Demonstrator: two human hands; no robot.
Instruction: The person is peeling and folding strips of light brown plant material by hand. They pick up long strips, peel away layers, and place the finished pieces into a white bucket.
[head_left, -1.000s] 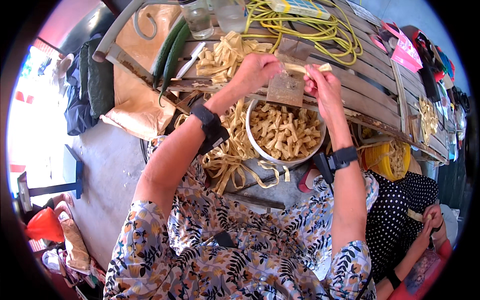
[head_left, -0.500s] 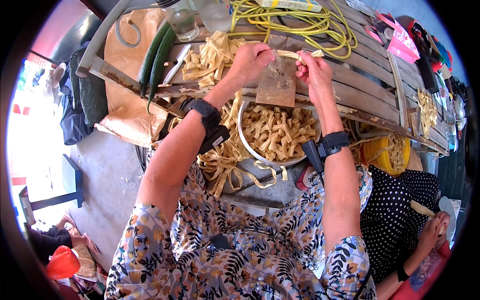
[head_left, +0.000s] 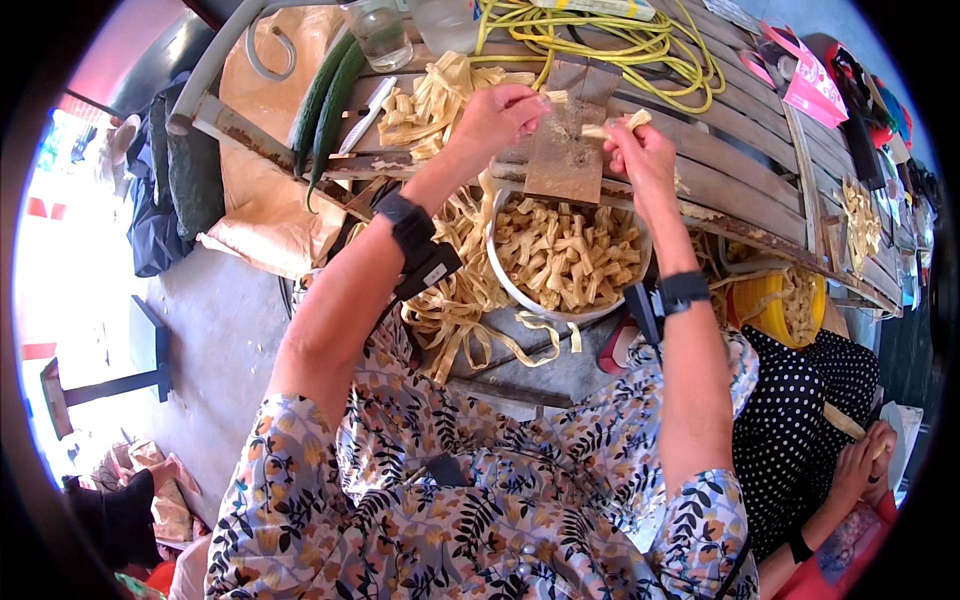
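Note:
My right hand [head_left: 642, 160] is closed over the wooden board [head_left: 563, 165], pinching a pale yellow knotted strip [head_left: 618, 126]. My left hand [head_left: 502, 118] has its thumb and fingers pinched together, with a short pale yellow strip end [head_left: 557, 97] at its tips. A gap shows between the two pieces. Just beyond my left hand lies a heap of loose pale yellow strips [head_left: 430, 105]. Below the board, a round white-rimmed basin [head_left: 497, 262] holds many knotted pieces [head_left: 570, 255]. Long strips [head_left: 455, 310] hang and pile beside the basin.
Two long green cucumbers [head_left: 328, 110], a white-handled knife [head_left: 366, 115], a glass jar [head_left: 382, 40] and a coiled yellow hose [head_left: 640, 50] lie on the slatted table [head_left: 735, 170]. A yellow bucket [head_left: 762, 305] stands at right, near another person's hands [head_left: 868, 455].
My hands have drawn apart slightly, my right hand lower. The strip that stretched between them now shows as separate pieces at each hand's fingertips.

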